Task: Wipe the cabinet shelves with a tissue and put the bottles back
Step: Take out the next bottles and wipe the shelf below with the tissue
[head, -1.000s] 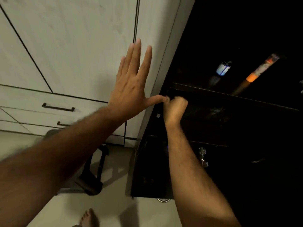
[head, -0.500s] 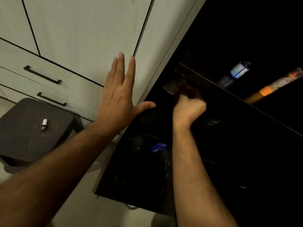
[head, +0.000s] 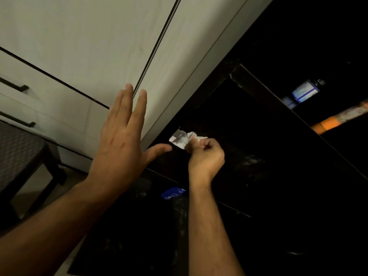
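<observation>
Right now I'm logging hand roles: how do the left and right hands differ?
The left hand is flat, fingers straight, against the pale cabinet door; the right hand is curled, gripping a crumpled white tissue. The left stays outside the dark cabinet; the right reaches inside. Both are bare.

Single head view, tilted, close on both hands before a dark cabinet (head: 258,156), pale doors (head: 89,46) left.

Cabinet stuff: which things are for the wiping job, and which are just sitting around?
For the job: tissue gripped in the right hand; dark shelf; white-labelled bottle; orange bottle.

Just there: stool; drawer handles; blue thing lower down, too dark to tell.
</observation>
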